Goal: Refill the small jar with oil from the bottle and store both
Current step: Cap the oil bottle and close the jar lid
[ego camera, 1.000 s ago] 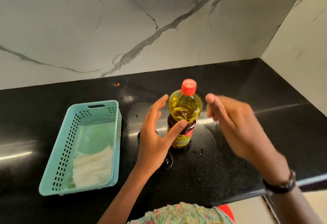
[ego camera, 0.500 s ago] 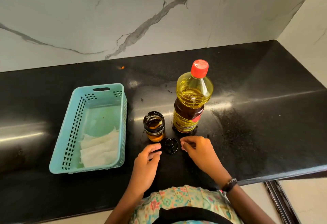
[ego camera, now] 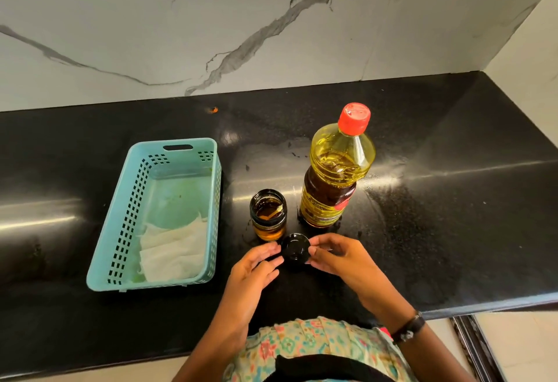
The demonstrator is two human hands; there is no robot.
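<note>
Centre frame: left hand and right hand pinch black lid between fingertips; open jar beside capped bottle on surface.

Colours on a black speckled counter, white marble wall with grey veins.

Bottle: yellow oil, red cap, dark brown and yellow label with a red patch. Small jar: dark glass, amber oil; its lid black. Basket turquoise, white paper inside. Clothing pale green floral with pink and blue; wristband black.
</note>
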